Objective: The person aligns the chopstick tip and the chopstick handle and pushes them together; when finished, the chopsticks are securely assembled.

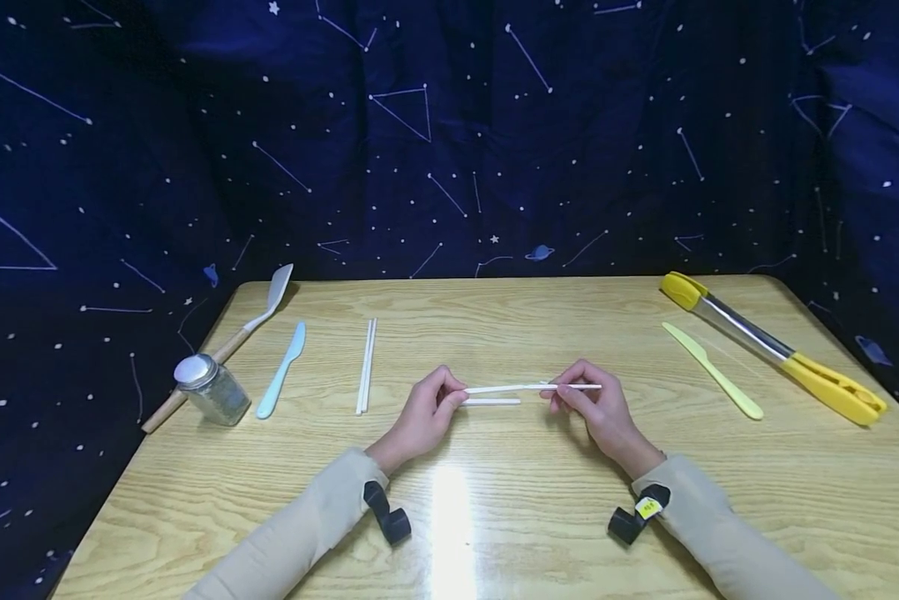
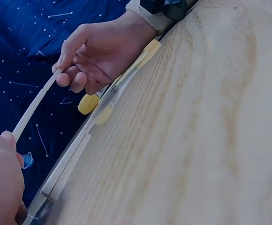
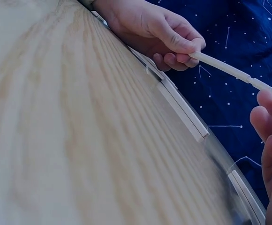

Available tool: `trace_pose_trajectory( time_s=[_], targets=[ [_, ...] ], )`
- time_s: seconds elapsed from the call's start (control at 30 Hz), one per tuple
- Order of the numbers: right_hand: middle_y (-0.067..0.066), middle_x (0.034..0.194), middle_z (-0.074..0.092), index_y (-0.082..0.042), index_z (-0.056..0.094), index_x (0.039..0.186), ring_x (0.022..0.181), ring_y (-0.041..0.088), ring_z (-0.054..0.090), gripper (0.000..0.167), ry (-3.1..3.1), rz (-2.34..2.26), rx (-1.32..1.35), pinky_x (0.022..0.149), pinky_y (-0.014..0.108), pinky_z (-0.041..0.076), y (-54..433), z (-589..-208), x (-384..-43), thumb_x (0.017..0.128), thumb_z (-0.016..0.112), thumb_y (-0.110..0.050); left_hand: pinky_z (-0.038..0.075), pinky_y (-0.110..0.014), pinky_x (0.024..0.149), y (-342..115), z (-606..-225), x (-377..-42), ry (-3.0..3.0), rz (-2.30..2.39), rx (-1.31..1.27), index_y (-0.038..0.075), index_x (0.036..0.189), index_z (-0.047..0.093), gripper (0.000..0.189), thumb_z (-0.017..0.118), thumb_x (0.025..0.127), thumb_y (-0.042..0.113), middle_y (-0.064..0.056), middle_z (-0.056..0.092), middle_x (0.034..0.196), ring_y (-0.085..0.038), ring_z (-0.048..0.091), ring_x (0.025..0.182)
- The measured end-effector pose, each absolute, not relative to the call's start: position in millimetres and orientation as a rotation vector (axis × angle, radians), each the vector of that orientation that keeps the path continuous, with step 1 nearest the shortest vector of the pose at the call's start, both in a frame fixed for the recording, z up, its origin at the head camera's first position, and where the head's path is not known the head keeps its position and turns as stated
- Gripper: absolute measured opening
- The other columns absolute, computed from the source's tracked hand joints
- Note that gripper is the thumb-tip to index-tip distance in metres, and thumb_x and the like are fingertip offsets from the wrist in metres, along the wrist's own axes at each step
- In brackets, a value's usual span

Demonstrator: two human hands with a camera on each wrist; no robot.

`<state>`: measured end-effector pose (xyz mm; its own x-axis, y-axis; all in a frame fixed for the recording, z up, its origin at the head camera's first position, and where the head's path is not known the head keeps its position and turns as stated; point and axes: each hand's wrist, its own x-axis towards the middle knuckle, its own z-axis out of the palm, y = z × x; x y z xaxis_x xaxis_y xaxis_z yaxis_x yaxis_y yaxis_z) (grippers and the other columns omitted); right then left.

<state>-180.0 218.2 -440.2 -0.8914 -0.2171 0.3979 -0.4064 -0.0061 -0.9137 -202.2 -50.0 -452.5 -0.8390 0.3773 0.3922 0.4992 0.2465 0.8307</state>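
Both hands hold a thin white stick level, close over the table. My left hand pinches its left end between thumb and fingers. Toward the other end, my right hand has it between thumb and fingertips, and the tip sticks out past them. A small notch or joint shows along the stick in the right wrist view. Another white stick lies on the table just below it, its left end hidden by the left hand. Two more white sticks lie side by side to the left.
A light blue knife, a glass shaker jar and a wooden-handled spatula are on the left of the wooden table. On the right lie a pale yellow knife and yellow-ended tongs. A dark starry curtain hangs behind.
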Motion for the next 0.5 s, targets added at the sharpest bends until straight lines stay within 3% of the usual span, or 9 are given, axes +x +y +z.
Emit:
trace_pose_trajectory(
  time_s=[0.27, 0.5],
  targets=[
    [0.002, 0.081, 0.073, 0.015, 0.051, 0.093, 0.068, 0.010, 0.065, 0.008, -2.126, 2.010, 0.672, 0.061, 0.024, 0.051, 217.1, -438.4, -181.1, 0.094, 0.049, 0.007, 0.033, -0.018, 0.057, -50.7, -434.4, -193.6, -2.399, -1.632, -0.867, -0.007, 0.088, 0.055, 0.002, 0.057, 0.091, -0.008, -0.017, 0.054, 0.072, -0.011, 0.040, 0.061],
    [-0.002, 0.083, 0.073, 0.014, 0.051, 0.092, 0.070, 0.009, 0.066, 0.009, -2.137, 2.068, 0.670, 0.067, 0.022, 0.053, 218.6, -436.1, -179.2, 0.094, 0.049, 0.006, 0.033, -0.018, 0.055, -50.6, -450.8, -198.1, -2.405, -1.657, -0.910, -0.005, 0.091, 0.056, 0.004, 0.058, 0.092, -0.003, -0.016, 0.056, 0.075, -0.009, 0.040, 0.061]
  ],
)
